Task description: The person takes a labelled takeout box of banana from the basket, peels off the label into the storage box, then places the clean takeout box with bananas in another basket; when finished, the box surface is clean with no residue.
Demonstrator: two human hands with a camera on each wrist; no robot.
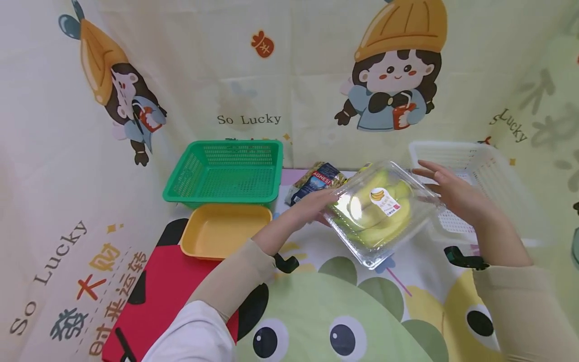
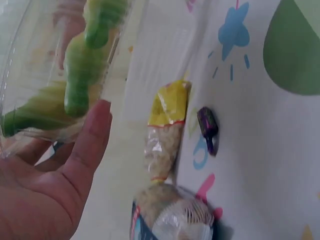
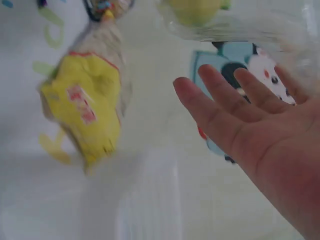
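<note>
A clear plastic box of bananas [image 1: 377, 221] with a white label is held tilted above the table in the head view. My left hand [image 1: 312, 205] grips its left edge; in the left wrist view the thumb [image 2: 92, 132] lies along the box wall, with other fingers partly hidden behind it. At the box's right side, my right hand [image 1: 457, 193] has its fingers spread. The right wrist view shows these fingers [image 3: 215, 110] straight, just below the clear plastic. Behind the box lies an AGNESI pasta bag [image 1: 316, 182], beside a yellow-ended bag [image 2: 167, 130].
A green basket [image 1: 239, 198] stands at the back left, with a yellow tray [image 1: 226, 246] in front of it. At the right is a white basket [image 1: 502, 181]. A small dark purple object [image 2: 207, 124] lies near the bags. Patterned cloth walls [image 1: 312, 75] enclose the table.
</note>
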